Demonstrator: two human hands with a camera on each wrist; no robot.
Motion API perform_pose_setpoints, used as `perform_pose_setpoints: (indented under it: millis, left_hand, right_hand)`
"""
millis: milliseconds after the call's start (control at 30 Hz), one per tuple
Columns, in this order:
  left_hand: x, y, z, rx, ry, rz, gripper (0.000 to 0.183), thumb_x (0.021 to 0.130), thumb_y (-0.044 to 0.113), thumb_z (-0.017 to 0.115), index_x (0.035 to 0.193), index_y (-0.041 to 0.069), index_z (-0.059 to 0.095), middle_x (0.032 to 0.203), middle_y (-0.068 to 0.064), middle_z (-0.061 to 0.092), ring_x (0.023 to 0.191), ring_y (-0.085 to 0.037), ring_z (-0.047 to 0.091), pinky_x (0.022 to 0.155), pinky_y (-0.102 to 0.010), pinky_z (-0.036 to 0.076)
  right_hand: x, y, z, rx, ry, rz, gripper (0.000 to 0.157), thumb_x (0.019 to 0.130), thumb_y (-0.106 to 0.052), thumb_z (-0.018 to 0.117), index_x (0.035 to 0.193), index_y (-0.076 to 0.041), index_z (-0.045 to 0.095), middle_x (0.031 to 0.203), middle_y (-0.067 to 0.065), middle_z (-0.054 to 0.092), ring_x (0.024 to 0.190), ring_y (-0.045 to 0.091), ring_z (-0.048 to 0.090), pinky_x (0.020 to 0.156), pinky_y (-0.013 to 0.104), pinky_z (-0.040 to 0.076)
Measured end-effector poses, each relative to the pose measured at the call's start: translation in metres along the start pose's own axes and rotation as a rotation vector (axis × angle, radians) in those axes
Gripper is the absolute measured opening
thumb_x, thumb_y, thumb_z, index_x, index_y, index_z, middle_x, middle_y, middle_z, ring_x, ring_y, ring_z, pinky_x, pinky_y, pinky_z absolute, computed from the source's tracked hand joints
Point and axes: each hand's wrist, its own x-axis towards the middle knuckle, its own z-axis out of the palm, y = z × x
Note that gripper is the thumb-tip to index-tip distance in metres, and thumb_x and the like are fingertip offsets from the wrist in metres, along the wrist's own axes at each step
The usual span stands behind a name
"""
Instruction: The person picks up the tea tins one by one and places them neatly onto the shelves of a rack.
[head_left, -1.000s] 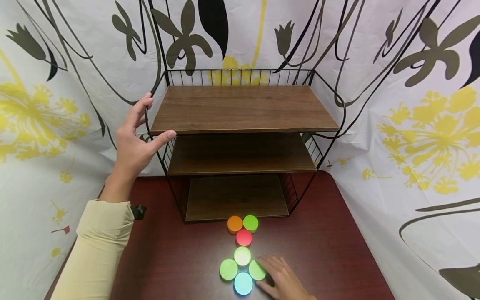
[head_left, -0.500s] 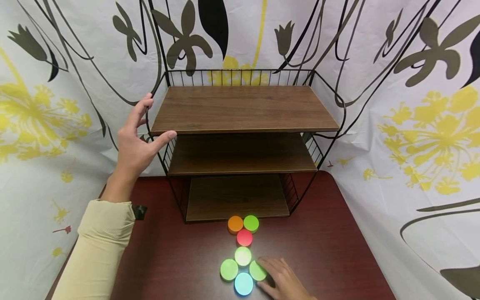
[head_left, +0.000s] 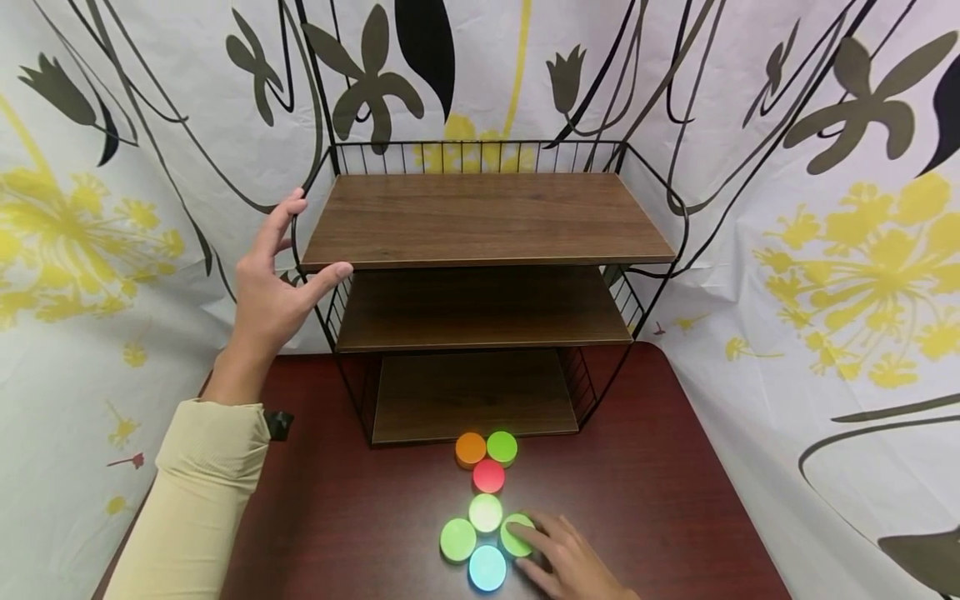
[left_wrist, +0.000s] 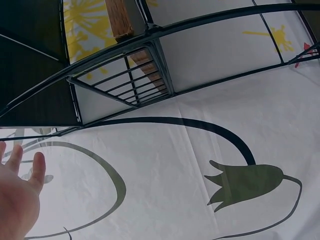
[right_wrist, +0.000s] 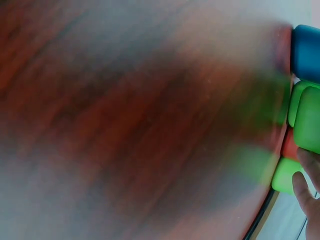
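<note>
My left hand is at the left side of a black wire rack with brown shelves. Its thumb reaches the top shelf's front corner, and its spread fingers lie along the curved wire outside. On the table, my right hand holds a thick green disc, its index finger on the top and its thumb low at the side. Beside that disc lie a blue disc, a second green disc and a pale green one. Farther back sit red, orange and bright green discs.
The rack's middle shelf and bottom shelf sit under the top one. Its lowest edge stands just behind the orange and bright green discs on the dark red table. A flower-patterned white cloth hangs around the back and sides.
My right index finger has shifted left onto the green disc's top, and that disc has moved very slightly toward the rack. My left hand and the other discs stay put.
</note>
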Motion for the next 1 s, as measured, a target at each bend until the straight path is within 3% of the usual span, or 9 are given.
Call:
perform_pose_setpoints:
  millis: [167,433,733,1000]
  left_hand:
    - [0.0,-0.001,0.0,0.006,-0.01,-0.003,0.07,0.082,0.026,0.084,0.136,-0.003,0.052,0.148,-0.014,0.05,0.138,-0.018,0.044,0.101,-0.033,0.04]
    - [-0.001,-0.004,0.0,0.008,-0.01,-0.006,0.071,0.082,0.028,0.084,0.137,-0.002,0.052,0.148,-0.013,0.05,0.138,-0.018,0.044,0.101,-0.029,0.04]
    - [0.0,-0.003,0.0,0.011,-0.017,-0.015,0.07,0.082,0.026,0.084,0.137,-0.002,0.052,0.148,-0.011,0.05,0.138,-0.017,0.044,0.101,-0.031,0.04]
    - [-0.001,-0.002,-0.001,0.013,-0.017,-0.012,0.071,0.083,0.03,0.083,0.137,-0.002,0.051,0.149,-0.012,0.049,0.138,-0.017,0.044,0.101,-0.031,0.04]
  right_hand:
    - [0.005,0.001,-0.007,-0.008,0.018,-0.039,0.046,0.09,-0.033,0.075,0.133,-0.021,0.064,0.125,0.007,0.064,0.109,0.019,0.063,0.082,0.06,0.052]
    - [0.015,0.005,-0.026,-0.049,0.009,-0.12,0.049,0.09,-0.033,0.074,0.136,-0.021,0.061,0.126,0.006,0.062,0.109,0.015,0.061,0.084,0.041,0.054]
    - [0.029,0.005,-0.049,-0.078,0.038,-0.187,0.045,0.094,-0.033,0.068,0.137,-0.019,0.06,0.128,0.01,0.061,0.113,0.02,0.061,0.083,0.048,0.054]
    - [0.042,0.002,-0.063,-0.064,0.086,-0.261,0.048,0.092,-0.029,0.07,0.137,-0.016,0.06,0.13,0.014,0.06,0.115,0.023,0.061,0.085,0.047,0.053]
